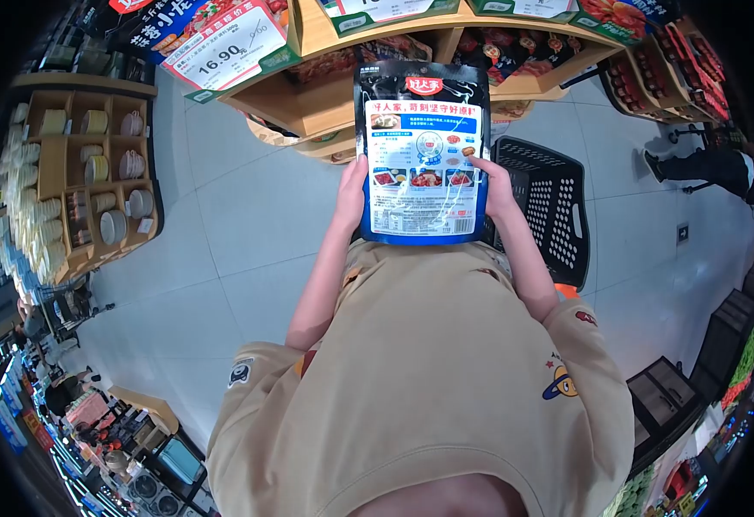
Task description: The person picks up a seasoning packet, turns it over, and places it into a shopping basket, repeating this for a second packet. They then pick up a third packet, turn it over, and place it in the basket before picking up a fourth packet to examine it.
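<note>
Upright in front of my body is a large seasoning pouch [424,155], black at the top and blue at the bottom, with a white printed panel of text and small food pictures facing me. My left hand [354,191] grips its left edge. On the other side my right hand [495,187] holds the right edge, with the thumb lying over the front of the panel. The fingers behind the pouch are hidden. Past the pouch, the wooden display shelf [386,30] carries similar dark packets [523,56].
A black shopping basket [558,207] with a perforated side is close by my right arm. Price signs [222,52] hang on the shelf front. A rack of bowls [105,172] stands at the left, and another person's dark-clothed leg [696,168] shows at the right.
</note>
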Demonstrator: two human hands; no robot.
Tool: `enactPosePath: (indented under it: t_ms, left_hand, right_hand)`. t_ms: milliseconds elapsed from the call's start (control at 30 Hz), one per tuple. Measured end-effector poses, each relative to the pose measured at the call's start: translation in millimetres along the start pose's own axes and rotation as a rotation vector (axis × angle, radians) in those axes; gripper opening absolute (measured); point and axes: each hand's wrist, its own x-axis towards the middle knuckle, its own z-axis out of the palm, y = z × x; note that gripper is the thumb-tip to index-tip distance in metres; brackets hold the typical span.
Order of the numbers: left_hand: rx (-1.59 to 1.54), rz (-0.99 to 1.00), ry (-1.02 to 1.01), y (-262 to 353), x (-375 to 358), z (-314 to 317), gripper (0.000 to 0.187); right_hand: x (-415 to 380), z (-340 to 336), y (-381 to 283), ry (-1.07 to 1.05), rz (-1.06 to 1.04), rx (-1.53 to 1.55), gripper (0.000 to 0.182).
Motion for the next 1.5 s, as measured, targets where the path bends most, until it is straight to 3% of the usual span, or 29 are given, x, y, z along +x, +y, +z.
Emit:
enactPosePath:
  t_ms: [400,900,1500]
  left_hand:
    - [-0.039,0.053,0.053,-13.2,-0.1,15.7,0.037]
    - [-0.023,0.038,0.05,-16.7,4.6,24.2,0.037]
    - [0.007,0.056,0.086,-12.8,4.5,19.7,0.037]
  right_hand:
    - [1.3,-10.8,-15.5,-0.098,0.031,-0.045,0.032]
    - [-0.5,-6.9,-24.4,0.027,0.025,-0.111,0.035]
    - [11.4,-1.8,-24.3,0.027,0.073,-0.136,0.035]
